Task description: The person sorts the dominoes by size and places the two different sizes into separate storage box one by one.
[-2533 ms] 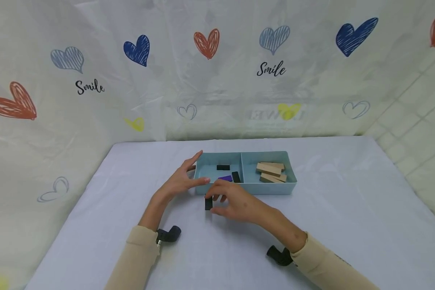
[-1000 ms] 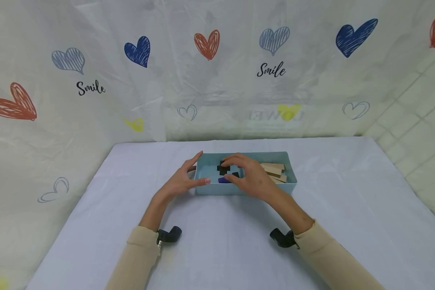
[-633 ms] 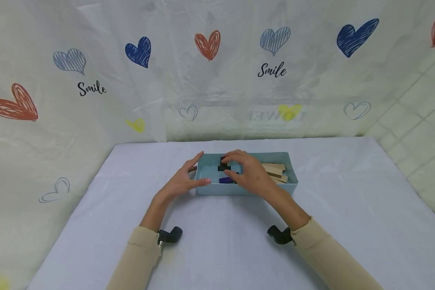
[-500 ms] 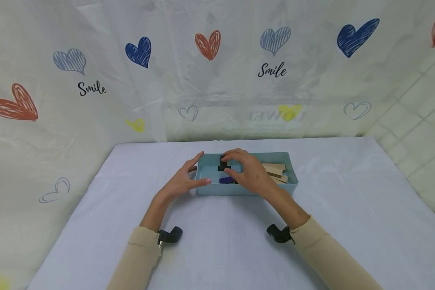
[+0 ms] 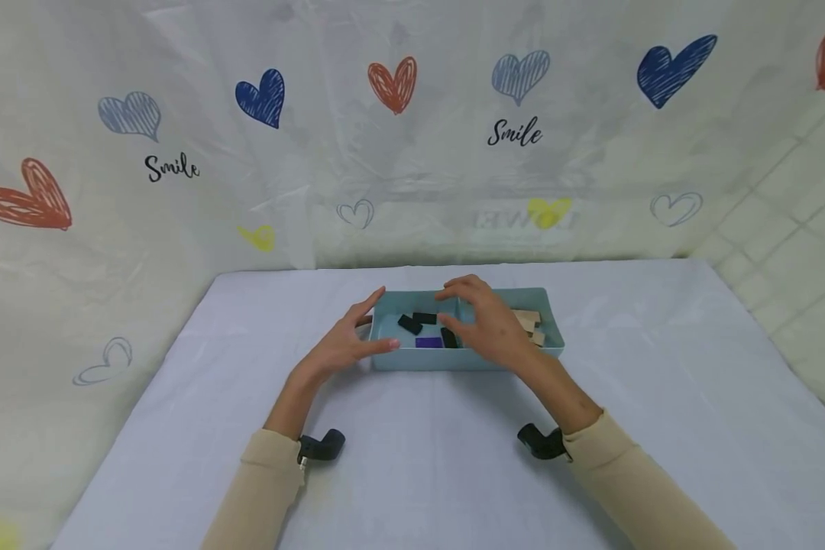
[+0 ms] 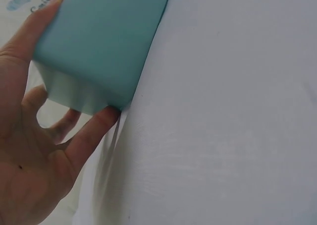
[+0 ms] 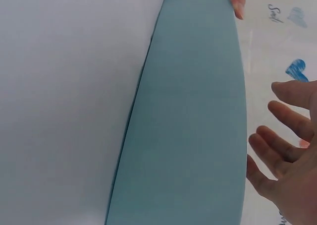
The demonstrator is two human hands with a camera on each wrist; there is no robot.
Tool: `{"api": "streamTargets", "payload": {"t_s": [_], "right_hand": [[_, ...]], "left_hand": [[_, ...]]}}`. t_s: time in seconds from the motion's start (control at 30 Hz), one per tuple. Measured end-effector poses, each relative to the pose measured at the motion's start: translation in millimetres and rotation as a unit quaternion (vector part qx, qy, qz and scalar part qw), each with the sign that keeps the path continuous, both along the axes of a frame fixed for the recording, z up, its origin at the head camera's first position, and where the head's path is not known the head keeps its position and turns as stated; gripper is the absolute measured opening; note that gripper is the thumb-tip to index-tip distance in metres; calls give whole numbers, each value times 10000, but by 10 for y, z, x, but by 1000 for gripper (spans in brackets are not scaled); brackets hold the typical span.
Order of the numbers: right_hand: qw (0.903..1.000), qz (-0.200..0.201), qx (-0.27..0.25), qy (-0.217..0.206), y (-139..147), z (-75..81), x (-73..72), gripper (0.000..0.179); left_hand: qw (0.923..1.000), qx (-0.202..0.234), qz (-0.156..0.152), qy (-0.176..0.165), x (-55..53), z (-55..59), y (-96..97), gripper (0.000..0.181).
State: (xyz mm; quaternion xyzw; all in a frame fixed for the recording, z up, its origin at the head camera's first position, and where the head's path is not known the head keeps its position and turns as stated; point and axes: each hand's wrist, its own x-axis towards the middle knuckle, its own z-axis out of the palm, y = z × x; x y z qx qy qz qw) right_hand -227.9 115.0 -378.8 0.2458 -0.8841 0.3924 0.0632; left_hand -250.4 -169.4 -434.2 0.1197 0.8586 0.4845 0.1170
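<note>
A pale blue box (image 5: 412, 359) with two compartments stands on the table. My left hand (image 5: 340, 341) grips its left end, the thumb at the near rim and the fingers spread along the end wall in the left wrist view. In the left compartment lie a black block (image 5: 410, 325), a second black block (image 5: 425, 318), a third black block (image 5: 449, 338) and a purple block (image 5: 428, 343). My right hand (image 5: 488, 325) hovers over the middle of the box, fingers loosely bent and apart. Nothing is between them in the right wrist view.
Several plain wooden blocks (image 5: 526, 319) lie in the right compartment, partly hidden behind my right hand. A white cloth covers the table (image 5: 426, 458). Behind it hangs a pale curtain (image 5: 440, 176) printed with hearts.
My right hand carried a black block from in front of the box into the left compartment, let go of it, then drew back to the right. My left hand stays put.
</note>
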Motion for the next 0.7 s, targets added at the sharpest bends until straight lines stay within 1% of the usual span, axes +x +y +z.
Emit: {"api": "streamTargets", "payload": {"t_s": [0.17, 0.27, 0.33, 0.43, 0.53, 0.63, 0.7], "right_hand": [[9998, -138, -163, 59, 126, 10, -25, 30], [9992, -334, -222, 2, 211, 12, -46, 30], [9986, -497, -191, -18, 266, 11, -58, 33], [9969, -786, 26, -20, 334, 7, -73, 41], [9936, -1068, 363, 50, 386, 7, -82, 50], [9884, -1328, 706, 210, 438, 17, -98, 58], [9852, -1459, 828, 341, 476, 35, -117, 61]], "left_hand": [[9999, -121, -65, 39, -2, 29, -14, 100], [9994, -294, -155, 94, -17, 62, -14, 102], [9989, -391, -232, 113, -19, 97, -11, 103], [9983, -471, -334, 31, -5, 167, -12, 103], [9969, -681, -394, -20, 18, 248, -13, 103], [9933, -1068, -423, 105, 34, 319, 0, 104], [9909, -1263, -419, 215, 39, 358, 27, 102]]}}
